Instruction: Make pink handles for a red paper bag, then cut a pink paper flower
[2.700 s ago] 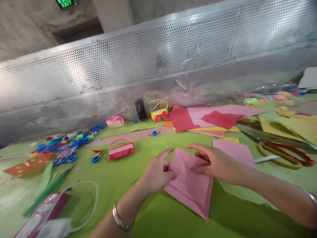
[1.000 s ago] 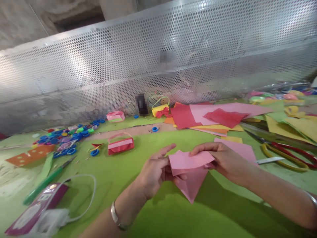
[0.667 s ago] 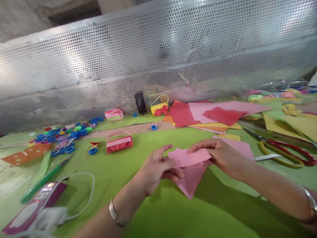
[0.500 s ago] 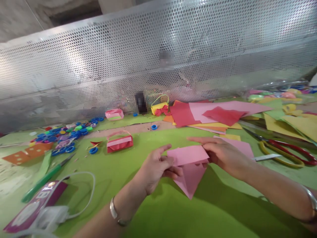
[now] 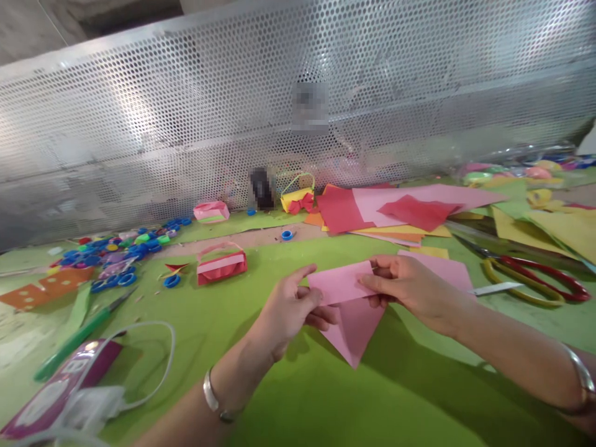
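A folded sheet of pink paper point(image 5: 342, 282) is held up above the green tabletop, its upper part a flat band and its lower part tapering to a point. On its left edge my left hand point(image 5: 295, 304) pinches it, thumb in front and fingers behind, with the index finger raised. My right hand point(image 5: 403, 282) grips the upper right corner between thumb and fingers. Behind my right hand lies another piece of pink paper point(image 5: 442, 268) on the table, with a white-bladed tool point(image 5: 496, 288) beside it.
Red-and-yellow-handled scissors point(image 5: 531, 279) lie at right, below stacked coloured paper point(image 5: 344, 208). A red paper bag point(image 5: 222, 269), a yellow one point(image 5: 298, 200), blue rings point(image 5: 125, 279), a green-handled knife point(image 5: 79, 338) and a purple power strip point(image 5: 60, 391) are at left and back. A perforated metal panel point(image 5: 209, 112) stands behind.
My right hand's fingers, stretched along the paper's top edge before, have closed with the thumb on its upper right corner. My left hand keeps its hold. The view has shifted slightly.
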`<state>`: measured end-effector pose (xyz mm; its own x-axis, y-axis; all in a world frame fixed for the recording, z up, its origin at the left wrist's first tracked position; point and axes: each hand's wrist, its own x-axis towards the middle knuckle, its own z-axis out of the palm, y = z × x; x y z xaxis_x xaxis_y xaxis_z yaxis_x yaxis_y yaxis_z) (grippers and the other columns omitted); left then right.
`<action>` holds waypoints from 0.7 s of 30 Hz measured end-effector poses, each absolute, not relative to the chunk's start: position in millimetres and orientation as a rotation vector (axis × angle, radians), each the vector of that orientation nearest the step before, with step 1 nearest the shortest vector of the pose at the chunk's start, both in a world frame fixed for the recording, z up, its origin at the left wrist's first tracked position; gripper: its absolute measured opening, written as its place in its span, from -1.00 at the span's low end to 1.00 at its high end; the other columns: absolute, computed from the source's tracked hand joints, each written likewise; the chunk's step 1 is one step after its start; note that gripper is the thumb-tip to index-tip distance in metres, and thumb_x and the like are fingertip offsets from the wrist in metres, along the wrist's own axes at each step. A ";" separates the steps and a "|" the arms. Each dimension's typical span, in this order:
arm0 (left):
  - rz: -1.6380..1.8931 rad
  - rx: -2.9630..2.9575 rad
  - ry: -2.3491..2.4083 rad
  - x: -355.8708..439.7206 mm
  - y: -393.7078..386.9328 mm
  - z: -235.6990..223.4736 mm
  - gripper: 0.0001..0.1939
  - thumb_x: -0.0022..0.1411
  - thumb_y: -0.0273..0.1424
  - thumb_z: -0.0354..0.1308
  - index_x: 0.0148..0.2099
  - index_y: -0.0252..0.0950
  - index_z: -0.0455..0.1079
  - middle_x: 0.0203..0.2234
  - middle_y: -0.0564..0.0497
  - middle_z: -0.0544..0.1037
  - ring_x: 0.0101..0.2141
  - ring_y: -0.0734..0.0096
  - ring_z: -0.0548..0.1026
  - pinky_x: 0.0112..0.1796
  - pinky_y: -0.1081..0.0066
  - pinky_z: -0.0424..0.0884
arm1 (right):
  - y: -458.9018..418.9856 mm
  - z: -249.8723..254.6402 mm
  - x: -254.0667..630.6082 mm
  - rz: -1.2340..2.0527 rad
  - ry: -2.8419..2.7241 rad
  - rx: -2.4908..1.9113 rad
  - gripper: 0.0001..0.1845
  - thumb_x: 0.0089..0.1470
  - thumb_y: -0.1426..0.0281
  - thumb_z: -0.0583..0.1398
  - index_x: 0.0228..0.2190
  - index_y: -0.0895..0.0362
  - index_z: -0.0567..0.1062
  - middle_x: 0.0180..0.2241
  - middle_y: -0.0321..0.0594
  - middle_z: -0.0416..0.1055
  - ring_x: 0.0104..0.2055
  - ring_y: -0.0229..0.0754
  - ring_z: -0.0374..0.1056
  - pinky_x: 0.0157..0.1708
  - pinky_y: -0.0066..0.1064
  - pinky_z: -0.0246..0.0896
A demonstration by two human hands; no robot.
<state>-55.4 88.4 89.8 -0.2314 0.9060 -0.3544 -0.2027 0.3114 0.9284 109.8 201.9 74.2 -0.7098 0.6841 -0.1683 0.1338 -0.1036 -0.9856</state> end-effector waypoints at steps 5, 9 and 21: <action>1.194 0.686 1.476 -53.7 87.4 90.7 -0.41 0.28 -0.62 -0.01 0.31 -0.47 -0.07 -0.64 -0.01 0.55 -0.58 0.44 0.54 -0.52 0.54 0.45 | 202.0 73.6 109.1 1.816 -1.793 -0.922 -0.71 -0.16 0.25 0.35 -0.59 0.15 0.38 -0.66 -0.36 0.35 -0.62 -0.35 0.25 -0.56 -0.45 0.19; 1.203 0.715 1.469 -54.2 86.1 90.0 -0.42 0.27 -0.59 0.03 0.29 -0.44 -0.04 -0.60 -0.03 0.57 -0.55 0.42 0.55 -0.48 0.50 0.47 | 199.7 78.1 109.0 1.762 -1.824 -0.942 -0.73 -0.15 0.28 0.33 -0.62 0.15 0.39 -0.68 -0.36 0.34 -0.63 -0.36 0.23 -0.58 -0.45 0.17; 1.108 0.855 1.522 -58.5 87.0 95.9 -0.61 -0.25 -0.40 0.44 -0.28 -0.40 0.56 -0.43 -0.04 0.59 -0.48 0.50 0.42 -0.48 0.53 0.28 | 189.9 84.5 112.6 1.868 -1.900 -0.878 -0.81 -0.16 0.31 0.31 -0.55 0.14 0.42 -0.62 -0.38 0.34 -0.61 -0.37 0.23 -0.59 -0.47 0.12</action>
<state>-58.5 87.0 95.9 -0.2239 0.9207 -0.3195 -0.0216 0.3231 0.9461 112.6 189.9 84.5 -0.7536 0.6317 -0.1818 0.1926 -0.0524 -0.9799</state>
